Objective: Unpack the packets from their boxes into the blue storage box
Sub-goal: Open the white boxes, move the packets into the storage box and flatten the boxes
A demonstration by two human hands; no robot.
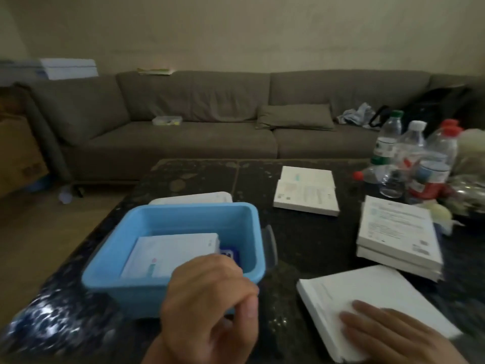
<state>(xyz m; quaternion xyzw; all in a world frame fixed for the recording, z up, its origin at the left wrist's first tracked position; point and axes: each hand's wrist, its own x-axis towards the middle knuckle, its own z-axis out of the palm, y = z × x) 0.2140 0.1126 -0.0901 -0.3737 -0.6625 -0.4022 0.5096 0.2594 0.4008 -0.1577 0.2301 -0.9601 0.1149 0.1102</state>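
Several things lay spread about the blue storage box point(170, 224), and everything here is placed from it. Largest was the grey sofa point(183, 122), far behind the box along the wall; next the dark stone counter point(301, 240), which carried the box near its front left. Water bottles point(414, 153) clustered well off to the box's right rear. A stack of white boxes point(399, 237) sat to its right, another pair point(305, 190) behind and to the right, and a white lid-like sheet point(191, 198) just behind its far wall. One white box point(367, 306) lay at the box's near right, its long axis running from the near edge away toward the right rear, broad face up; the right hand point(388, 334) rested on it with fingers straight and flat, gripping nothing. The left hand point(210, 292) hovered at the box's near wall, fingers loosely curled with thumb to fingertips, and I could not tell whether it pinched anything. Smallest, a flat white packet point(170, 254) lay inside the box, printed face up, long axis roughly across the box, tilted slightly. The step seemed to be opening the near box; it would go well by pinning it flat while the other hand slid the packets out level, then laying them parallel to that packet.
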